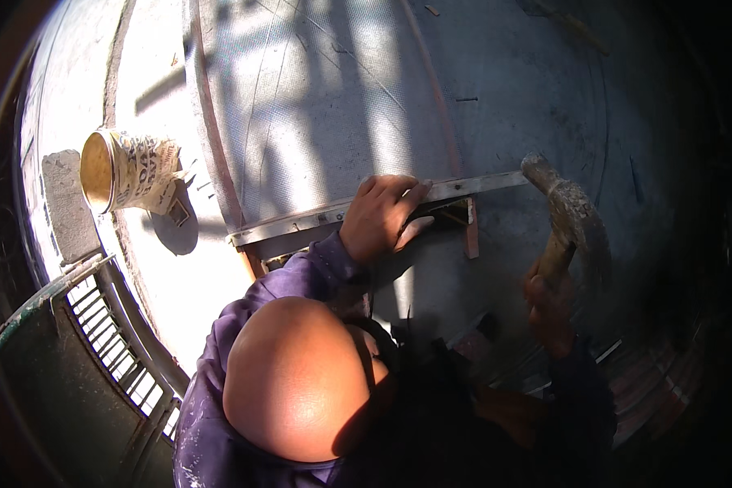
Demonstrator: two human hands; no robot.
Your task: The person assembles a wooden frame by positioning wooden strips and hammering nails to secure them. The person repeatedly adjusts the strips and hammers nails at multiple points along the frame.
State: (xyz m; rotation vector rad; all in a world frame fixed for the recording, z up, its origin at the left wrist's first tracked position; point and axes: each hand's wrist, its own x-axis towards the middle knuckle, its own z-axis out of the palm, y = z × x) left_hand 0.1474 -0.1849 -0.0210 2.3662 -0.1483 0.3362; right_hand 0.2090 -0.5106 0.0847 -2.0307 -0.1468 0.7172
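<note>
**Hammer up, strip pinned: handling notes**

Right hand, right of centre and in shadow: grip closed around the wooden handle of the hammer, low on the shaft, well back from the head. Head sits up and left of the fist, crusted with grey mortar, poised just off the right end of the strip.

Left hand, centre frame: fingers pressed flat over the top of the metal strip, thumb tucked under its lower edge. Holding it down, not fully wrapped.

Strip runs from centre-left up to the right, lying across a wooden frame with the fine mesh screen above it.

Handling, my read:
- Hammer: head-heavy, rigid. Handle looks dusty, so could slip; the low hold gives swing but less control.
- Strip: thin, light, stiff along its length, likely to bounce or twist when struck. Edges probably sharp. Hold on the flat, fingers well clear of the struck end.
- Mesh: soft, tears easily, don't lean on it.

Further out: a tin can lies on its side at upper left on the concrete floor, a few nails just beside it. A grey block sits left of the can; a dark metal grille at lower left.
</note>
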